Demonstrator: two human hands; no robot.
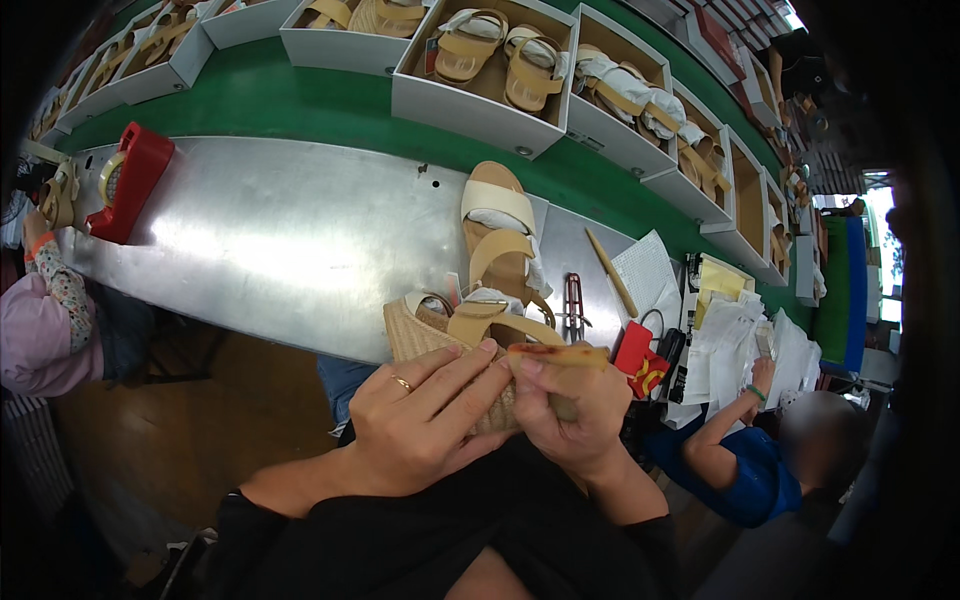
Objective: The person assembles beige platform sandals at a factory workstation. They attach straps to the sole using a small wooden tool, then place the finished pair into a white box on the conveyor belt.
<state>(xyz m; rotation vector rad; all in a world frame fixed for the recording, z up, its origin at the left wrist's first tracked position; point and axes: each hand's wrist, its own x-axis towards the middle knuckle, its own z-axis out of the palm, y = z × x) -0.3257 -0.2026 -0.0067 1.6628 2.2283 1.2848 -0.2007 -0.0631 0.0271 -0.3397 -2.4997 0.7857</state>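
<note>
Close in front of me, my left hand (425,410) is closed round a wedge sandal (410,335) with a woven, straw-coloured sole and tan straps. My right hand (572,412) pinches a small flat tan piece (560,354) with reddish-brown streaks, held against or just beside the sandal's wedge; whether they touch is hidden by the fingers. Just beyond, a second sandal (497,195) with a cream front strap and tan straps lies on the metal table (290,230), white tissue tucked under its straps.
A red tape dispenser (132,185) stands at the table's left. Red-handled snips (574,305), a wooden stick (612,272) and papers (725,345) lie to the right. Open shoeboxes (480,110) with sandals line a green belt (350,115). Co-workers sit left (45,330) and right (740,480).
</note>
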